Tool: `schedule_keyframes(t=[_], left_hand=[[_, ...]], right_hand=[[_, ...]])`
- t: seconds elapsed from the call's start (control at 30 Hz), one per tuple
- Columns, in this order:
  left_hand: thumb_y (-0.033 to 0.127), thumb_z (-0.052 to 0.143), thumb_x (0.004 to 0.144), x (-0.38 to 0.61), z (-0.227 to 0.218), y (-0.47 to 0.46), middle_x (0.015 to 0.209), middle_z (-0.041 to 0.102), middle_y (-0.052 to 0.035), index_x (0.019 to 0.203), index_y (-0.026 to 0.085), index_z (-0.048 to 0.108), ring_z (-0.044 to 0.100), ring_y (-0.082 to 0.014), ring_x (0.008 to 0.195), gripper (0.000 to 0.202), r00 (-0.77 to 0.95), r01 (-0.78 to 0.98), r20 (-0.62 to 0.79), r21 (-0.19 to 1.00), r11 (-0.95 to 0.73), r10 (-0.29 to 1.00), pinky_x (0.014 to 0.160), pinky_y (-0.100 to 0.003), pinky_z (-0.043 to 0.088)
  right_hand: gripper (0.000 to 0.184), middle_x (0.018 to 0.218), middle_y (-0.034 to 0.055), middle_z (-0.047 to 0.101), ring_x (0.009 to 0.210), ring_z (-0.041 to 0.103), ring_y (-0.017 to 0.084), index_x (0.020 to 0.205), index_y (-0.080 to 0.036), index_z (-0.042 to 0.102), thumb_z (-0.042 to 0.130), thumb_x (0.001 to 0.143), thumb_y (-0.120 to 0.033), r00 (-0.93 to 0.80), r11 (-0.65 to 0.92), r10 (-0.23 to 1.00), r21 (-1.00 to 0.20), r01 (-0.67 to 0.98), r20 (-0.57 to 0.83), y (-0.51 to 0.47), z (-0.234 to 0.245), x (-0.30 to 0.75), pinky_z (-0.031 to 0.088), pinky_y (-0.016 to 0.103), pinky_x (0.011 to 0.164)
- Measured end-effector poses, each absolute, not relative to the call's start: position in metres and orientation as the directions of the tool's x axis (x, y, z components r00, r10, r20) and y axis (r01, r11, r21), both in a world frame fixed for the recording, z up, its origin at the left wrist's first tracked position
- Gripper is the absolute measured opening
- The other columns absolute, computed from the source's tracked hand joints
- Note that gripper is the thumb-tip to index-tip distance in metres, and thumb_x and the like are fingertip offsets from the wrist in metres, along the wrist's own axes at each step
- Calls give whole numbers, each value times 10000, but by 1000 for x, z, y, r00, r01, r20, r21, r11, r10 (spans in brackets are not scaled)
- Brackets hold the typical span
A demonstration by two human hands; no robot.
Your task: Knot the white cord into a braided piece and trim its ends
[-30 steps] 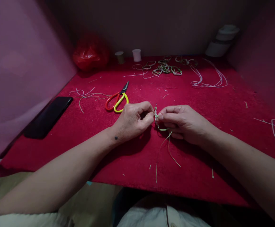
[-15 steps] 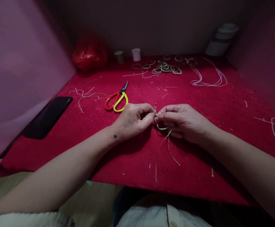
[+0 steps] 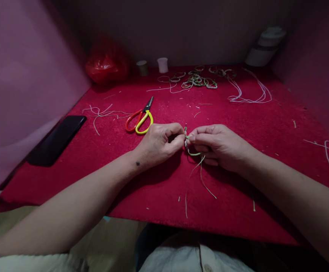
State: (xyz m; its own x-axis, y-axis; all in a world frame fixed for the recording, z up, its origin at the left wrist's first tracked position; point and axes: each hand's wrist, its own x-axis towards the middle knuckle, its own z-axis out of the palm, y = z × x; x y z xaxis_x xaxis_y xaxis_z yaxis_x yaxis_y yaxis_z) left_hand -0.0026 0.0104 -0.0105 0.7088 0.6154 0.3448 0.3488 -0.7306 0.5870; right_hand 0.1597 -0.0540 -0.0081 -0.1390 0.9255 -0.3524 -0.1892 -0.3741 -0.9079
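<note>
Green knotted cord pinched between both hands, mid-table on the red cloth.
Left hand and right hand each nip it thumb-to-forefinger, fingertips nearly touching; loose tails trail toward the body. Scissors just beyond left hand, phone far left.

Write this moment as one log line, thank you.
left hand: pinching cord | right hand: pinching cord | scissors: untouched on red cloth
</note>
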Motion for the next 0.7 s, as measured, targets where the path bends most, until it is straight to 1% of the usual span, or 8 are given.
schedule_keyframes(t=[0.2, 0.3, 0.47, 0.57, 0.7], left_hand=[[110, 497, 791, -3, -10, 10, 493, 505, 43, 675, 112, 623, 426, -50, 465, 172, 713, 342, 361, 570, -747, 602, 466, -161, 338], [111, 507, 779, -3, -12, 11, 498, 510, 43, 662, 111, 621, 412, -43, 455, 164, 715, 341, 395, 523, -782, 576, 462, -159, 326], [75, 520, 717, -3, -18, 12, 514, 523, 40, 608, 117, 573, 420, -37, 456, 129, 690, 329, 508, 414, -849, 516, 467, -157, 318], [82, 510, 708, -2, -21, 12, 502, 499, 46, 605, 131, 544, 422, -46, 457, 119, 695, 334, 521, 376, -864, 495, 468, -165, 315], [97, 500, 709, -1, -22, 10, 514, 492, 42, 604, 142, 515, 426, -55, 467, 115, 696, 341, 529, 351, -872, 485, 476, -179, 314]], right_hand=[[115, 458, -77, 347, 328, 216, 21, 670, -144, 568, 546, 783, -152, -154, -379, 923, -906, -189, -353, -53, -8, 161, 195, 149, 276], [112, 458, -74, 358, 322, 227, 22, 662, -145, 564, 551, 773, -145, -142, -364, 929, -911, -192, -341, -53, -9, 160, 204, 153, 272], [126, 452, -68, 383, 324, 305, 38, 631, -159, 540, 586, 745, -132, -105, -305, 951, -941, -147, -292, -55, -12, 157, 232, 161, 272], [147, 451, -60, 413, 314, 307, 40, 605, -164, 524, 592, 732, -132, -84, -269, 962, -957, -105, -262, -56, -14, 155, 229, 171, 268], [150, 435, -64, 414, 304, 311, 39, 592, -166, 520, 588, 721, -134, -63, -251, 967, -966, -68, -247, -56, -16, 154, 227, 170, 268]])
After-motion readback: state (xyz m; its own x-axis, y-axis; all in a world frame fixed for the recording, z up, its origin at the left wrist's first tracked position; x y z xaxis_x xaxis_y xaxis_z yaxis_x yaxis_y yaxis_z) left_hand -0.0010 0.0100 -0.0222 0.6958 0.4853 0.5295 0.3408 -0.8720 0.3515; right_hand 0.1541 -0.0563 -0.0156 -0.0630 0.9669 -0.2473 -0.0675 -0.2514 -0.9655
